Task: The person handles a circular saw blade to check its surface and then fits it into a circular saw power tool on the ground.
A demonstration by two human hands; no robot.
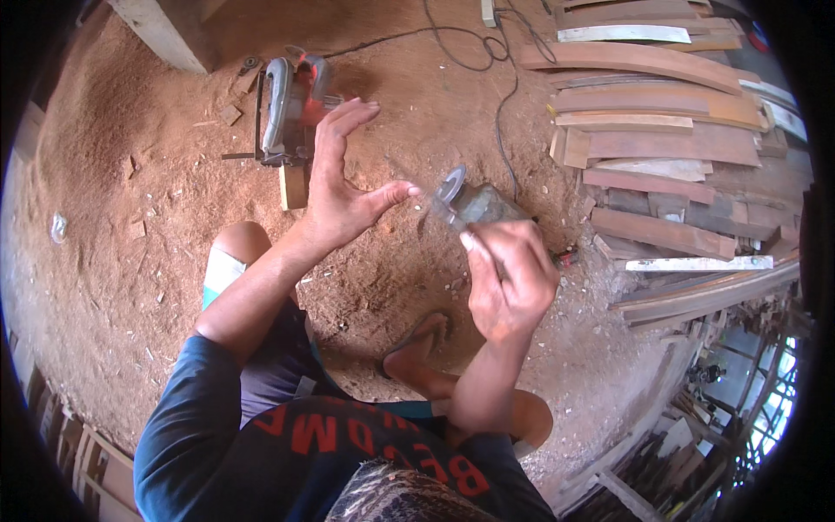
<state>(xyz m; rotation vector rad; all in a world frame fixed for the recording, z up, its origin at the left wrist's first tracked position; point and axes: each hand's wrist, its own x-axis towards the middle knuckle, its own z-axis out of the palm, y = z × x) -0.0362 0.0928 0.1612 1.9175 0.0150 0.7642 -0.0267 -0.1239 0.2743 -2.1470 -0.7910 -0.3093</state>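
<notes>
My left hand (344, 196) is raised in front of me, its fingers stretched up and the thumb spread out to the right, holding nothing. The thumb tip points toward a grey angle-grinder-like power tool (491, 205) with a round metal guard or disc (452, 184). Close by on the right, my right hand (513, 278) is closed, with thumb and fingers pressed together. What it pinches, if anything, is blurred against the tool's near side. I cannot tell whether this hand touches the tool.
A grey-and-red power tool (280, 104) stands beyond my left hand, over a wood block (293, 187). Sawdust (156, 217) covers the ground. A dark cable (500, 113) snakes across it. Curved wooden pieces (644, 96) are stacked at the right. A post (165, 35) stands far left.
</notes>
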